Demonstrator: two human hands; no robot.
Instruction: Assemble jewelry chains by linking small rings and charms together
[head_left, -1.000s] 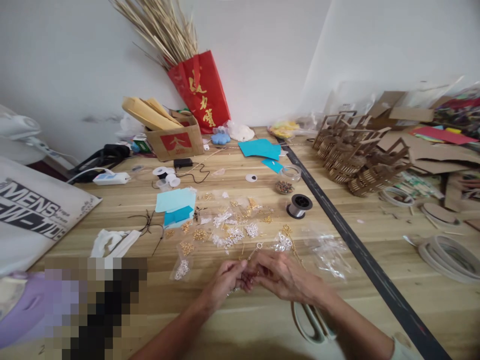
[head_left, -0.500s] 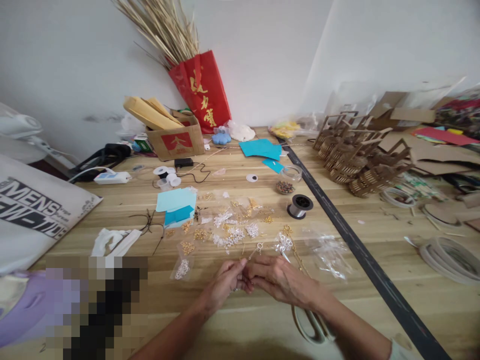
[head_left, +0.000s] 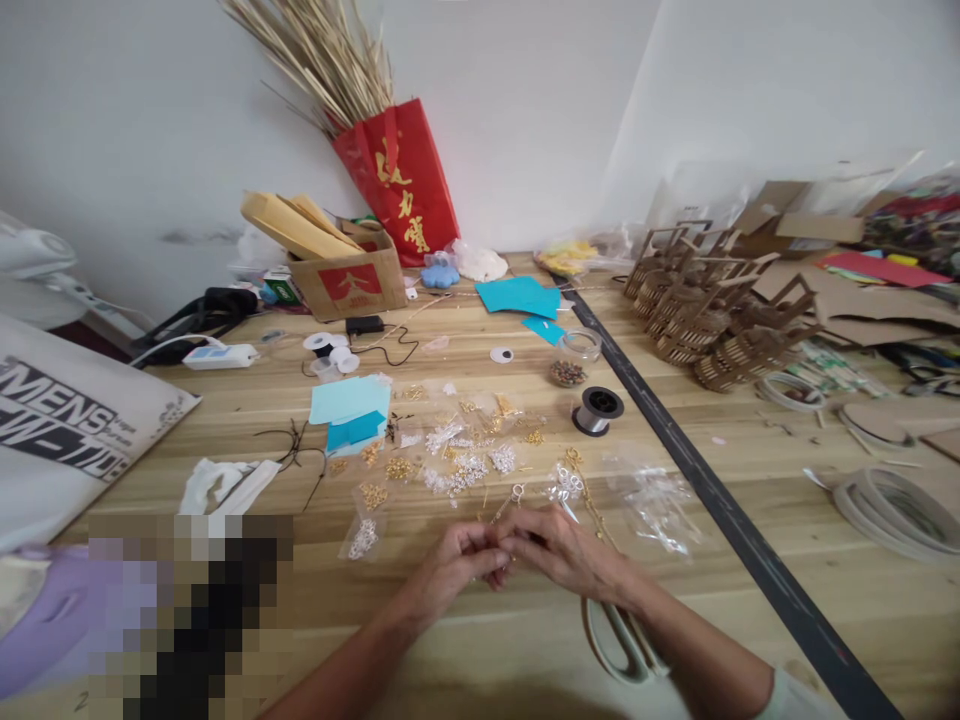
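My left hand point(head_left: 454, 562) and my right hand point(head_left: 556, 545) meet over the near middle of the table, fingertips bent inward and touching. A thin chain with a small metal ring point(head_left: 517, 492) reaches from the fingers towards the sheets of findings. Small glints show below the fingertips, but the exact grip is hidden. Scissors point(head_left: 626, 645) lie under my right forearm, handles towards me. Beside my right hand are a gold chain point(head_left: 592, 500) and a small bag of silver rings point(head_left: 568, 482). Silver findings point(head_left: 465, 472) and gold findings point(head_left: 401, 468) spread beyond both hands.
A wire spool point(head_left: 598, 410) and a bead jar point(head_left: 568, 372) stand farther back. Clear plastic bags point(head_left: 660, 505) lie at right, near a dark strip point(head_left: 675, 440). Wooden baskets point(head_left: 720, 310) stand behind. Blue paper point(head_left: 349, 402) and a white package point(head_left: 82, 420) are at left.
My left thumb and fingers have shifted slightly, the thumb now lower and pointing towards my right fingers. Both hands stay together at nearly the same place. The view has moved slightly.
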